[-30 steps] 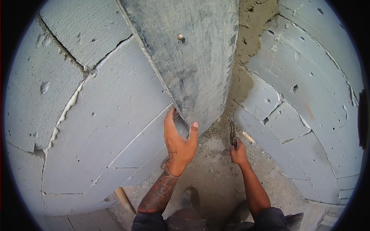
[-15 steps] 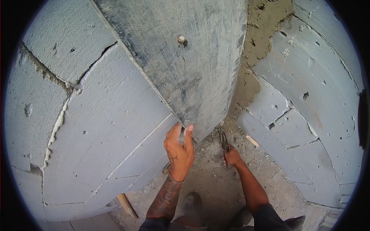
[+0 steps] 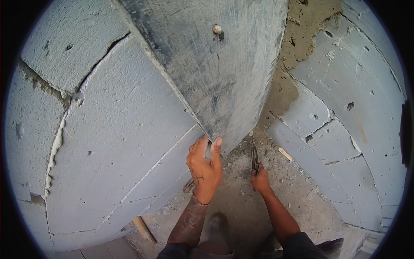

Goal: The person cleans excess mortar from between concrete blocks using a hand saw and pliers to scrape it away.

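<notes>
A long grey board, smeared with dried mortar, runs down the wall corner and narrows toward its lower end. A nail head sticks out of its face beside a small dark hole. My left hand grips the board's lower left edge, thumb on the face and fingers curled at the side. Lower and to the right, my right hand is closed around the handles of metal pincers. Their jaws point up toward the board's lower end, apart from it.
Grey block walls with rough mortar joints rise on both sides. Wet-looking mortar coats the wall strip right of the board. On the debris-strewn floor lie a small wood scrap and a wooden stick at lower left.
The pincers have turned slightly more upright in my right hand. My left hand keeps its place at the board's edge, while the whole view has shifted a little.
</notes>
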